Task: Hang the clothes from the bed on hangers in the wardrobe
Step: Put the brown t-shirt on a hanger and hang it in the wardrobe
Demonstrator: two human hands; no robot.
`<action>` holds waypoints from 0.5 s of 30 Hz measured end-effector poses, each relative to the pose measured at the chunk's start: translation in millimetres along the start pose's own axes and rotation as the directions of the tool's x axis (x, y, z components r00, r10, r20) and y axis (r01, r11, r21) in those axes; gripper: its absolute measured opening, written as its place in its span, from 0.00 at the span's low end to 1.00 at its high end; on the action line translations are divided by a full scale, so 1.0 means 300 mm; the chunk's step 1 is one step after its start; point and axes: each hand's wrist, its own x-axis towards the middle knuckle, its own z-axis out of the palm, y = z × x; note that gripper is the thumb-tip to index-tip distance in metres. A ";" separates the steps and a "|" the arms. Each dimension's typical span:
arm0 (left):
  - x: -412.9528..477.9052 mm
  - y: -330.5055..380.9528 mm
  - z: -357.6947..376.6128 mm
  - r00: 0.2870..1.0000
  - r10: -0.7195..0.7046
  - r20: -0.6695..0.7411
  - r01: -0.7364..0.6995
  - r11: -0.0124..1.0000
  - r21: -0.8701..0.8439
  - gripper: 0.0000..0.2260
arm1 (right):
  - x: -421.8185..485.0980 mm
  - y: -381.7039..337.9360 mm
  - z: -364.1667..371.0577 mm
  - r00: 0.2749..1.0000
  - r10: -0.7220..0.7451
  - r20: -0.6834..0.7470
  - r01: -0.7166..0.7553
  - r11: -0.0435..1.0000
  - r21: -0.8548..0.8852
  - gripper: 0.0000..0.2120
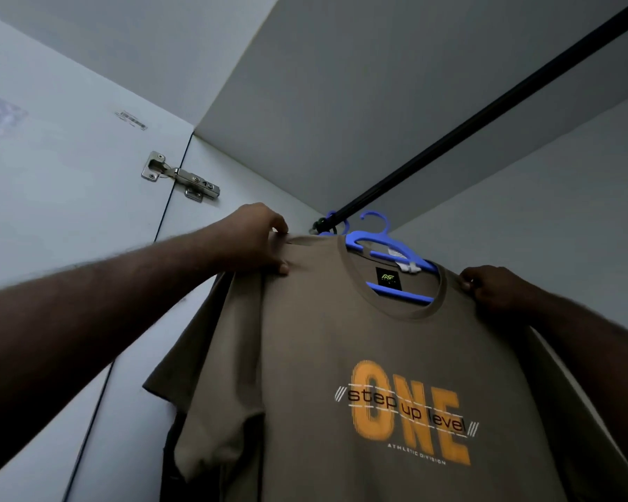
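While both hands pinch its shoulders, a brown T-shirt (341, 338) sits on a blue hanger (388, 248) at centre frame, its hook close beside the black rail (486, 114) and seemingly not yet over it. The left hand (258, 240) and right hand (486, 288) each clamp cloth between thumb and fingers. Behind hang a second blue hook (347, 226) and one dark garment (169, 465); the bed is unseen.

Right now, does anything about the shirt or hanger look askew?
Yes. The blue hanger sits tilted in the brown T-shirt neck opening, and its hook appears below the black rail, not over it. Left hand and right hand pinch the shoulders.
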 end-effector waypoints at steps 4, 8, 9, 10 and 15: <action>0.070 -0.032 0.052 0.995 0.050 -0.083 -0.043 0.995 0.087 0.23 | 0.057 -0.004 0.047 1.000 0.015 0.019 -0.016 1.000 0.014 0.13; 0.130 -0.048 0.097 0.993 0.091 -0.080 -0.078 0.985 0.151 0.18 | 0.115 0.013 0.080 0.999 0.053 0.012 -0.054 0.995 0.084 0.14; 0.148 -0.054 0.110 0.991 0.106 -0.079 -0.091 0.981 0.169 0.18 | 0.128 0.017 0.094 0.998 0.060 0.009 -0.061 0.993 0.099 0.14; 0.163 -0.062 0.117 0.989 0.120 -0.084 -0.102 0.977 0.189 0.19 | 0.142 0.017 0.107 0.998 0.062 -0.002 -0.061 0.991 0.117 0.14; 0.221 -0.112 0.110 0.977 0.197 -0.086 -0.164 0.941 0.297 0.19 | 0.221 -0.010 0.157 0.997 0.053 -0.063 -0.041 0.981 0.191 0.13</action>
